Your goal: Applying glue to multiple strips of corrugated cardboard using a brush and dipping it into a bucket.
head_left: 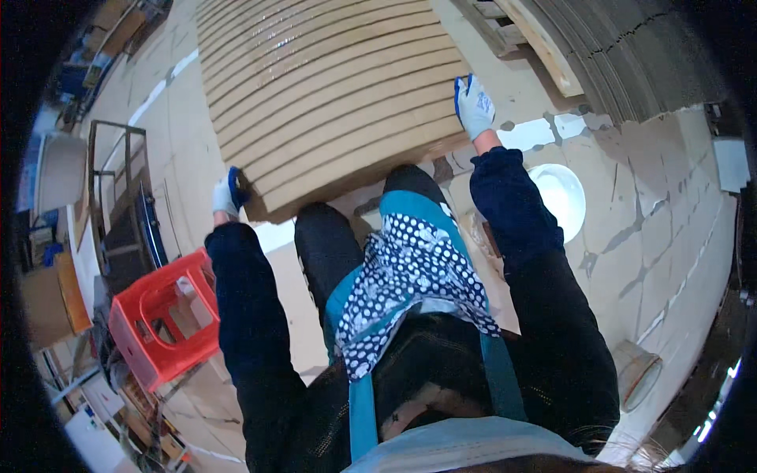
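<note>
A wide row of brown cardboard pieces (331,102), overlapping or packed side by side with dark lines between them, stretches away in front of my knees. My left hand (229,195), in a white glove with a blue palm, is closed at its near left corner. Further up the right edge, my right hand (475,106) wears a matching glove and has its fingers curled against the cardboard. The fingertips of both hands are partly hidden. Something clear and shiny, like plastic film or tape, glints on the upper part of the cardboard.
A red plastic stool (169,319) lies at my left, near a dark metal frame (118,189). To my right sits a white bucket (561,201). Beyond it a tall stack of grey-brown sheets (631,55) stands near a wooden pallet (544,43). A round container (637,374) is at lower right.
</note>
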`<state>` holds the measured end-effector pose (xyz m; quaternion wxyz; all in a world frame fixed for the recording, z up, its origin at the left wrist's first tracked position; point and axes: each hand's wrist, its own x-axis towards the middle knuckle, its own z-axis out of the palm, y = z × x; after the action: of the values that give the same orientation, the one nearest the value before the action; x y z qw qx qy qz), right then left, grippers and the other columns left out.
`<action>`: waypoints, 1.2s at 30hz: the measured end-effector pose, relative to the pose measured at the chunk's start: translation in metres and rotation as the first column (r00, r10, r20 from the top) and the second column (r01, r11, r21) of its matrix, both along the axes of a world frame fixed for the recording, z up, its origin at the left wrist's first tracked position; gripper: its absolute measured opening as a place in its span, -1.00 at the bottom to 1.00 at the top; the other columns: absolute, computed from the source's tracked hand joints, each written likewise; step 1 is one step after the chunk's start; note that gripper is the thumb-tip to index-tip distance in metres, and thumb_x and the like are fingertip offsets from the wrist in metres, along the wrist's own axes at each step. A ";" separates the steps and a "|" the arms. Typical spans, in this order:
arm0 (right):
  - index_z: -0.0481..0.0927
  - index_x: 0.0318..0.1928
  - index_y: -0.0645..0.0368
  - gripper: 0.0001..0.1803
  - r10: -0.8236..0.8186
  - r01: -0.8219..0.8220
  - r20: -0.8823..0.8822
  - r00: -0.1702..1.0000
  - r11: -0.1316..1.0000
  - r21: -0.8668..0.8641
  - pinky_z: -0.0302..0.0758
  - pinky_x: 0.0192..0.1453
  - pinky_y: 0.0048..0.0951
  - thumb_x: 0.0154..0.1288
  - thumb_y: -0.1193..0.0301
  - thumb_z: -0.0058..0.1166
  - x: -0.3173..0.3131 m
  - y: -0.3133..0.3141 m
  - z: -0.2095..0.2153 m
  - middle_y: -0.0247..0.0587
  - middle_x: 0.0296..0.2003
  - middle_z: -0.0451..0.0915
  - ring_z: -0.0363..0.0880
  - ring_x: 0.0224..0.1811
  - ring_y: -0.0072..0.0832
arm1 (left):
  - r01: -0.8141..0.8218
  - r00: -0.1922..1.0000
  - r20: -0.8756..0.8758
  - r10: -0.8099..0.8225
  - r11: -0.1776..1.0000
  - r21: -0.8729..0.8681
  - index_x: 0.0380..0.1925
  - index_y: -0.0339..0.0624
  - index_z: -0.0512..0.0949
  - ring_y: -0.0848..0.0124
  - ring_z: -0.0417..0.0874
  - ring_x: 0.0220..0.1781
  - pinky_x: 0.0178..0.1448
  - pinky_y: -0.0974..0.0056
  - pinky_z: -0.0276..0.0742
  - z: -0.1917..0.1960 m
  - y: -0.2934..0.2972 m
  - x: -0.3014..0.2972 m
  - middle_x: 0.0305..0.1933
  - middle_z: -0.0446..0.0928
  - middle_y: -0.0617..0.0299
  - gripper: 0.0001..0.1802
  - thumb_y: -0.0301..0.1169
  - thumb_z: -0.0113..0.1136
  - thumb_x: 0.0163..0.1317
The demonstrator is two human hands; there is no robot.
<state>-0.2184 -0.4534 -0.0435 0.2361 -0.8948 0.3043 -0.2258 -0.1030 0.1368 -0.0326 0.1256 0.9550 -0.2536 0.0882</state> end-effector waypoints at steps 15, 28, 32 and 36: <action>0.43 -0.04 0.12 -0.52 -0.135 0.129 -0.188 0.973 0.991 -0.043 0.41 -0.08 -0.07 0.32 0.03 -0.36 -0.008 -0.016 -0.018 0.02 -0.19 0.54 0.51 -0.17 -0.05 | -0.594 0.707 0.036 0.706 0.621 -0.512 -0.66 -0.16 0.44 0.28 0.42 -0.63 -0.51 0.17 0.27 -0.039 -0.108 -0.040 -0.69 0.42 0.16 -0.75 -0.32 0.01 0.13; 0.40 0.01 0.28 -0.67 0.088 -0.002 0.282 0.955 0.957 -0.291 0.35 0.04 -0.18 0.32 0.35 -0.17 -0.127 -0.025 -0.017 0.13 -0.10 0.46 0.43 -0.06 -0.06 | -0.671 0.718 -0.155 0.679 0.616 -0.413 -0.54 -0.26 0.53 0.13 0.49 -0.55 -0.44 0.09 0.33 0.002 -0.096 -0.036 -0.57 0.52 -0.02 -0.55 -0.09 -0.08 0.25; 0.41 0.10 0.12 -0.56 0.329 -0.382 -0.193 0.924 0.798 -0.467 0.29 0.11 -0.18 0.15 0.40 0.01 -0.276 0.049 -0.061 -0.08 0.14 0.30 0.30 0.12 -0.12 | -0.364 0.862 -0.126 0.492 0.426 -0.828 -0.49 -0.34 0.56 -0.05 0.52 -0.40 -0.30 0.03 0.38 -0.016 -0.081 -0.024 -0.45 0.55 -0.16 -0.42 0.03 -0.11 0.25; 0.53 -0.13 0.09 -0.73 0.104 -0.067 -0.495 0.863 0.994 0.091 0.38 -0.02 -0.25 0.18 0.29 0.01 -0.420 0.067 -0.108 -0.22 -0.12 0.51 0.45 -0.11 -0.23 | -0.812 0.582 -0.355 0.731 0.543 -0.215 -0.35 -0.34 0.57 -0.08 0.53 -0.23 -0.13 0.03 0.41 0.016 -0.140 -0.051 -0.28 0.57 -0.13 -0.37 0.09 -0.16 0.25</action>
<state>-0.6385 -0.3859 -0.1511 0.1907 -0.9264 0.3227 0.0345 -0.1543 -0.0029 -0.0166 0.2708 0.9315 0.2321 0.0712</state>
